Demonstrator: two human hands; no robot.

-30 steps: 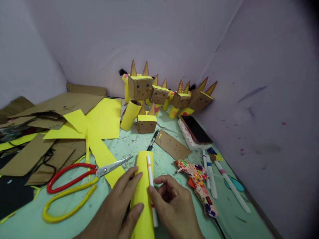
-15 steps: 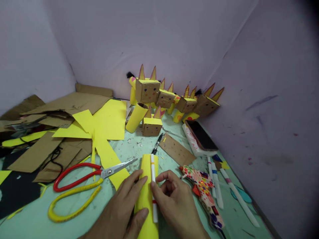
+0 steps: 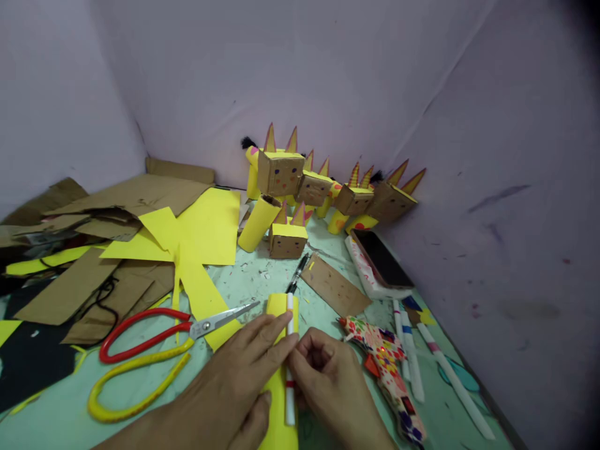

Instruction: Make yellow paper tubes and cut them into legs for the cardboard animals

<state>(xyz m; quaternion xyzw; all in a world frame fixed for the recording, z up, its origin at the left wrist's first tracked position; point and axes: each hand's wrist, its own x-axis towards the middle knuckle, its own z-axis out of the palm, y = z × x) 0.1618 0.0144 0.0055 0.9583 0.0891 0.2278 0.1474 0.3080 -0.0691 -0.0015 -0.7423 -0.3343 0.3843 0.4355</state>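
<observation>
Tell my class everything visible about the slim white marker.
The slim white marker looks like smooth plastic: a straight stick with a red band toward its near end. It lies lengthwise on yellow paper, pointing away from the person. The left hand lays its fingers across it, hiding part, and the right hand touches its right side.

Scissors [image 3: 199,327] lie left of the paper roll [image 3: 277,406], a glue gun [image 3: 386,364] right, a pen [image 3: 297,274] behind it, a marker [image 3: 290,405] on it.
</observation>
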